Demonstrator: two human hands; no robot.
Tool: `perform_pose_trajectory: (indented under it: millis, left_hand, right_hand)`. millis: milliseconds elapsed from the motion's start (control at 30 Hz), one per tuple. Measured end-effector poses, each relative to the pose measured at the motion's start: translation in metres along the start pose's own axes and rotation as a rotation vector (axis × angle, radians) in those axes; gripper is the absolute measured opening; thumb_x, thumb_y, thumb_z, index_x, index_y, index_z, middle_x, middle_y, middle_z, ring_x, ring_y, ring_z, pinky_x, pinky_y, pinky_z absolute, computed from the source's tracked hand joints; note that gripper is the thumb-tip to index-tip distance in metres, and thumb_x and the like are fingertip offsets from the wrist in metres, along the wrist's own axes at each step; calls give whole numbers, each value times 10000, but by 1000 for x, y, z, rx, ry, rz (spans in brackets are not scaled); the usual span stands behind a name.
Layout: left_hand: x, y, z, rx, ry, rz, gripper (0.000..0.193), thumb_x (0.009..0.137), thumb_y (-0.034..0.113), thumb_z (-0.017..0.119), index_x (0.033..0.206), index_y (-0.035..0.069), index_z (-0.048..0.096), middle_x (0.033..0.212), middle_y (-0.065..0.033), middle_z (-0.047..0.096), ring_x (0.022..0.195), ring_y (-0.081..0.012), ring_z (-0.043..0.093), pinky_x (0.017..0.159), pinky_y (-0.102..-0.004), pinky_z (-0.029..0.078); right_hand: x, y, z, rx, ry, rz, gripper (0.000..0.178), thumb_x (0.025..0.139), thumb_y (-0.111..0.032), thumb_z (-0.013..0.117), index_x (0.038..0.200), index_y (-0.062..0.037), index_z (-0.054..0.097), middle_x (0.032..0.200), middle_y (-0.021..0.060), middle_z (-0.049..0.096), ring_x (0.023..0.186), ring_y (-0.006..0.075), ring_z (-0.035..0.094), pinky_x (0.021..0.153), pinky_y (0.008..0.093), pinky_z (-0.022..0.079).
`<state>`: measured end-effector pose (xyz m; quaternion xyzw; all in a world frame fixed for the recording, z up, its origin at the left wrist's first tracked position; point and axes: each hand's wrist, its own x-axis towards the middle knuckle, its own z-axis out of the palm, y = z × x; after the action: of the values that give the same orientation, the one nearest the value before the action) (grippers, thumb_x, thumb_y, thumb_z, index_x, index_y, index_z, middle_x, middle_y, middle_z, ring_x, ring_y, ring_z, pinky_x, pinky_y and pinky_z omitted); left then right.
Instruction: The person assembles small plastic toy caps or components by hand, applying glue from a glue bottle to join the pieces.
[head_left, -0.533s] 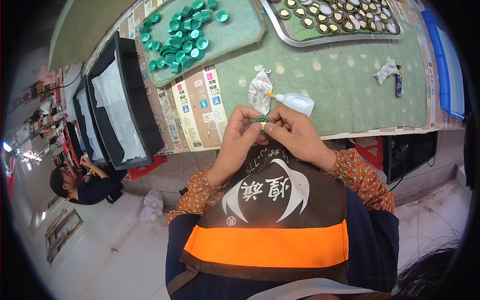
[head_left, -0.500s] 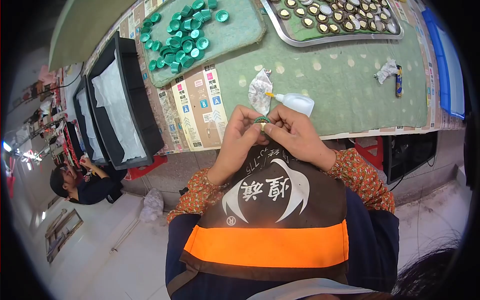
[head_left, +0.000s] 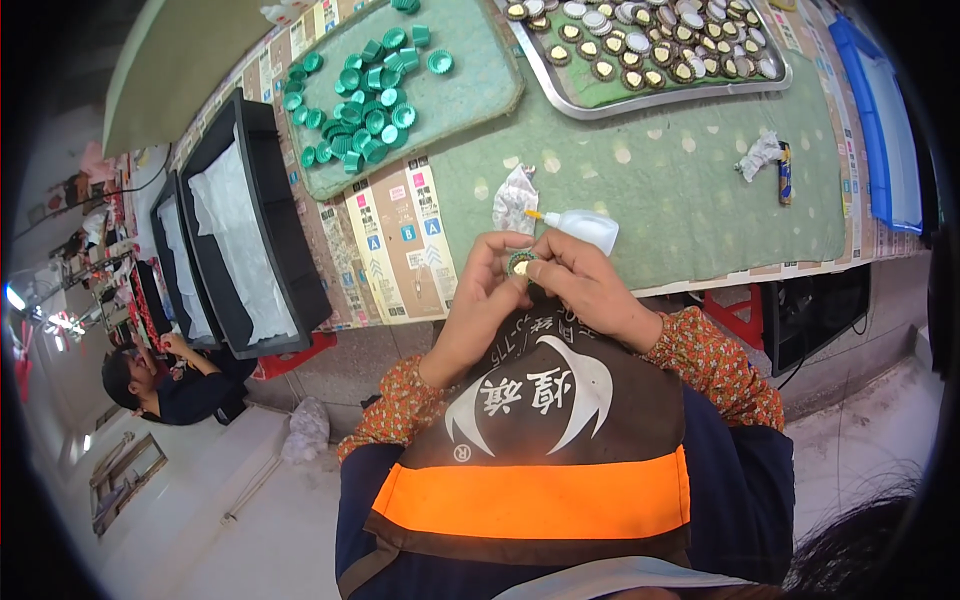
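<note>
Just off the table's front edge, my left hand (head_left: 485, 292) and my right hand (head_left: 590, 284) meet with fingertips closed on one small green fluted cup (head_left: 520, 260). A cream-coloured piece shows at its middle, partly covered by my right thumb. What lies deeper in the cup is hidden by the fingers. Beyond my hands stands or lies a translucent squeeze bottle (head_left: 585, 231) with a yellow nozzle, its tip against a crumpled white cloth or tissue (head_left: 514, 198).
Many green fluted cups (head_left: 375, 100) lie on a padded board (head_left: 450, 110) at far left. A metal tray (head_left: 660, 104) holds dark-rimmed rounds with cream centres. Crumpled tissue (head_left: 758, 155), a small tube (head_left: 785, 175) and a blue bin (head_left: 868, 130) are right; black bins (head_left: 290, 215) left. Another person (head_left: 165, 385) sits far left.
The view has shifted slightly, so the table items sit lower in the picture. Both hands keep hold of the cup, which has tilted a little.
</note>
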<state>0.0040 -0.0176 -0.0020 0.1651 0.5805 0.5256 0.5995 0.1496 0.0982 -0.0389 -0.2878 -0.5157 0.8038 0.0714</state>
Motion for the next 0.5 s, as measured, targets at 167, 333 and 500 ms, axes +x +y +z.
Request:
perform_pose_trajectory:
  millis: [167, 333, 500]
  left_hand:
    - [-5, -6, -7, 49, -100, 78, 475, 978, -7, 625, 1415, 55, 450, 1209, -43, 570, 1055, -78, 580, 895, -228, 485]
    - [-9, -4, -9, 79, -23, 120, 456, 977, 55, 682, 1381, 39, 471, 1129, -14, 607, 989, -71, 578, 863, -230, 478]
    - [-9, -4, -16, 213, 50, 221, 461, 954, 76, 717, 1356, 40, 494, 1093, -12, 625, 949, -81, 581, 837, -242, 479]
  right_hand:
    - [-4, -7, 0, 28, -41, 1, 179, 1048, -202, 557, 957, -48, 556, 736, -39, 509, 605, 21, 439, 524, 205, 341]
    - [-10, -17, -4, 39, -38, 83, 246, 1067, -249, 535, 970, -32, 599, 756, -23, 532, 685, 55, 474, 611, 250, 410]
    - [-10, -12, -4, -73, 39, -188, 154, 1065, -171, 541, 1021, -34, 594, 765, -42, 507, 646, 34, 428, 589, 228, 388]
